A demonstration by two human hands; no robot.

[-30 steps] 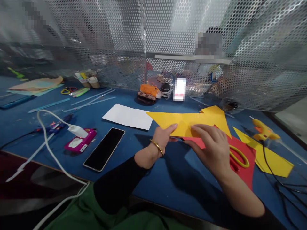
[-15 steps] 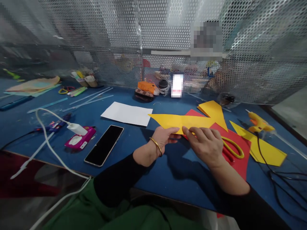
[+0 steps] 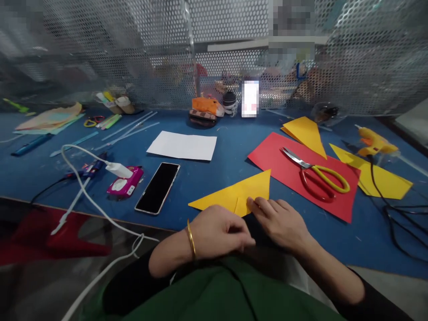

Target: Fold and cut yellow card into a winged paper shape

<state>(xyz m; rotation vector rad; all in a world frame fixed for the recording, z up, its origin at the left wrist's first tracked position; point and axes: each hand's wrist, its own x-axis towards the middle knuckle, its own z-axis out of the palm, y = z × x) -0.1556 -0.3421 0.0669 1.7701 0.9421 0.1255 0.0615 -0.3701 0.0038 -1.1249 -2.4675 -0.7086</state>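
- Black phone [image 3: 157, 188], screen up
- Magenta socket block [image 3: 129, 187], just left of the phone
- White plug [image 3: 119, 170], also left of the phone
- Orange pouch [image 3: 204, 106], beyond the phone, rightward

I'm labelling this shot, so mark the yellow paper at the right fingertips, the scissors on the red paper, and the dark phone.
Yellow paper [image 3: 238, 192], head view: middle of its face.
Scissors [image 3: 304, 165], head view: where the blades cross.
Phone [image 3: 158, 188], head view: middle of its screen.

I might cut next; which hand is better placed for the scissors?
Probably your right hand: it's nearer the scissors, which lie to its right, though its fingertips touch yellow paper. Your left hand is farther.
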